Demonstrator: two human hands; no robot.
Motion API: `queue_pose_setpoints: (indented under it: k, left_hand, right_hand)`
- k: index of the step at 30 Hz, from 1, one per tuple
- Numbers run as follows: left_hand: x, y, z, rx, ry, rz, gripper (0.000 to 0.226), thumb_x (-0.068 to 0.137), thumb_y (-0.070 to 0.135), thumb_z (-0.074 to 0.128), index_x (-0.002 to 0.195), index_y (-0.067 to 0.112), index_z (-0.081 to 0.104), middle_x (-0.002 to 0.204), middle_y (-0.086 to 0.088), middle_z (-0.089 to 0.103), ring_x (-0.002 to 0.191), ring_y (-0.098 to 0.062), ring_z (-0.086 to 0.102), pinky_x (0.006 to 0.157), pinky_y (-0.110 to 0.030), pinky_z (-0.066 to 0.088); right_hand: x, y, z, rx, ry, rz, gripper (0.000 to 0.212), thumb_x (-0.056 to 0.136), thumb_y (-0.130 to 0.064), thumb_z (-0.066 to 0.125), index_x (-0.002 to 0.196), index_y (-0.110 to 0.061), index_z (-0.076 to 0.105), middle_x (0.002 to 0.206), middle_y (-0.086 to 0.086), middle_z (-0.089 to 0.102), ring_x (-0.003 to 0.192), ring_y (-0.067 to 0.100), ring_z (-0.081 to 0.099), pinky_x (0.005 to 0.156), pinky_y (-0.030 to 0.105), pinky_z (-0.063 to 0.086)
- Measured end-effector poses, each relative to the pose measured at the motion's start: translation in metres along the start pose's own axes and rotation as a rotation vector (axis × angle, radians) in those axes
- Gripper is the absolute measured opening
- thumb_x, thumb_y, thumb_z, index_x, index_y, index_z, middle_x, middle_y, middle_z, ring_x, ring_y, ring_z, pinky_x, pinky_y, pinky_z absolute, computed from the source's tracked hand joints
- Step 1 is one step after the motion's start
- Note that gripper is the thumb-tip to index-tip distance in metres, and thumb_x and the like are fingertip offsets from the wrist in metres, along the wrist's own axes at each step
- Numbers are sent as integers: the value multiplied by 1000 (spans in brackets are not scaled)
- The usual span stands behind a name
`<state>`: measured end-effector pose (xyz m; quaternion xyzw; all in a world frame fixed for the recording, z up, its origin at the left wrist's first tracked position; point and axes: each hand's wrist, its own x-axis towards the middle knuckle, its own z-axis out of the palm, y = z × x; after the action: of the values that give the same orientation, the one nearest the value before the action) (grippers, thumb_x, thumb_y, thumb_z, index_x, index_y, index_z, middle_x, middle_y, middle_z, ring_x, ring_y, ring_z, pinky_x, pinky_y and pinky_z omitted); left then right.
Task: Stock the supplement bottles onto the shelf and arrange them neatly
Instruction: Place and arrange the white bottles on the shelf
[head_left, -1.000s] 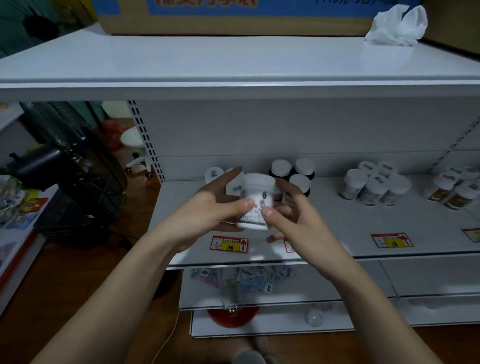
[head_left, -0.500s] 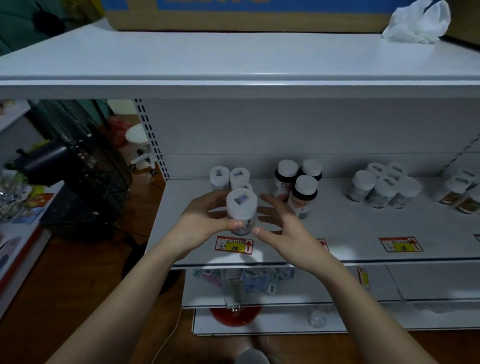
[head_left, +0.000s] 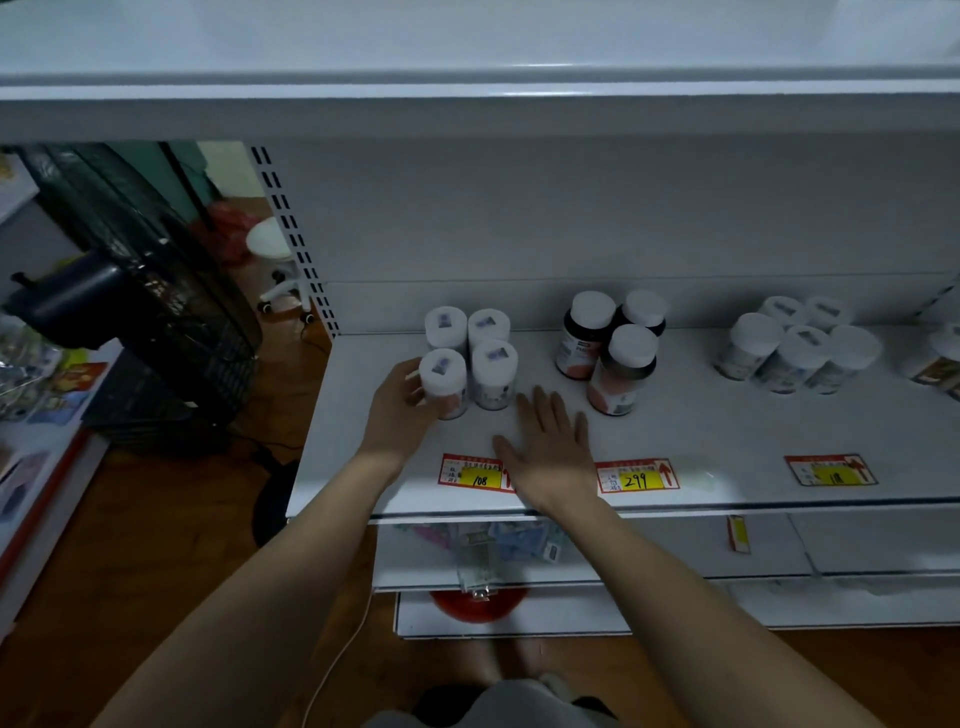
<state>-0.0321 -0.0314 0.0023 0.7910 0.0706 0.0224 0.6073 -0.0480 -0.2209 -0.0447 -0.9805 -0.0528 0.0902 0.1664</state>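
Four round white-capped bottles (head_left: 470, 351) | left hand (head_left: 397, 410) grips front-left | right hand (head_left: 550, 447) flat

On the shelf (head_left: 727, 431) four bottles stand in a two-by-two cluster at the left; the front left bottle (head_left: 442, 382) is held from its left side by the left hand (head_left: 397, 410). The front right bottle (head_left: 493, 374) stands just beside it, with two more bottles (head_left: 467, 327) behind. The right hand (head_left: 548, 447) lies flat on the shelf in front of this cluster and to its right, (apart from every bottle). Further right stand three dark bottles (head_left: 610, 348), then a group of five bottles (head_left: 795, 348). Price tags (head_left: 636, 475) sit along the shelf's front edge. A fan (head_left: 145, 312) stands left of the shelf.
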Motion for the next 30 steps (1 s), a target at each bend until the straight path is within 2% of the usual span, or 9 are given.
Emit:
queue_pose_setpoints:
  k: [6,9,11,13,16,18,21,25,30]
  left_hand:
    - [6,-6,7,-77,-8,39,42,85,1,75,118,18,56,112,3,63,97,1,60,74,-6,50]
    - [6,-7,5,-64,-13,54,43,85,6,76,120,21,56,114,5,63,103,-7,61,76,-5,48]
    - [5,-6,4,-74,-44,46,47,85,7,76,123,23,55,114,10,63,102,-1,61,75,-6,49]
    - [4,-1,3,-145,-46,2,50,87,9,74,129,23,50,116,12,60,102,4,60,75,-8,50]
    - [14,11,-3,-197,51,-80,51,95,29,65,141,17,45,126,6,56,117,-10,55,96,-24,46]
    - [35,23,-8,-198,70,-133,50,96,30,65,141,17,47,128,1,58,120,-17,55,102,-35,45]
    - [71,44,-10,-104,23,-256,56,88,24,76,137,21,51,138,-7,54,120,-23,55,95,-39,49]
    - [94,60,-2,0,-90,-359,59,88,15,75,140,22,50,140,-8,51,120,-27,53,88,-38,49]
    - [95,63,3,116,-203,-365,48,80,3,78,123,16,61,118,-10,62,97,-24,59,65,-28,49]
  right_hand:
    - [0,2,4,-32,23,3,71,100,-58,25,159,-23,5,167,0,-5,153,19,-9,123,46,-8]
    - [0,3,6,-33,34,2,71,100,-58,24,159,-23,6,167,0,-4,153,19,-8,123,46,-7]
    - [1,3,7,-42,41,1,71,100,-59,24,159,-23,7,167,0,-3,154,19,-7,124,46,-7]
    - [1,4,7,-47,44,0,71,100,-59,23,159,-23,7,167,0,-3,154,19,-7,124,46,-7]
    - [1,4,7,-45,41,0,71,100,-58,23,159,-23,6,167,0,-4,154,19,-7,124,45,-7]
    - [1,4,8,-48,47,1,71,99,-59,23,159,-23,7,167,0,-3,154,19,-7,124,45,-6]
    - [1,4,8,-44,48,7,71,99,-59,24,159,-24,7,167,0,-3,154,18,-6,124,45,-6]
    - [1,4,8,-40,55,9,71,99,-59,25,159,-24,8,167,-1,-3,154,18,-6,124,45,-7]
    - [2,4,8,-47,69,8,71,99,-59,26,158,-24,10,167,-1,-1,154,19,-4,124,45,-6]
